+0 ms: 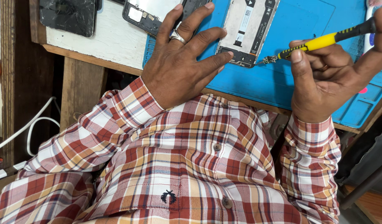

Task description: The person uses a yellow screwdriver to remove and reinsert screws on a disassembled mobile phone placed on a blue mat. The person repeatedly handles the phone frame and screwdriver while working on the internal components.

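A cracked dark phone (pixel 67 15) lies on the white board (pixel 112 39); white cables (pixel 31 124) hang below.

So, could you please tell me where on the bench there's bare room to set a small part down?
The blue mat is bare between the opened phone and the yellow screwdriver, and below the phone toward the near edge. The white board is free under the cracked phone. It is crowded around the left hand.
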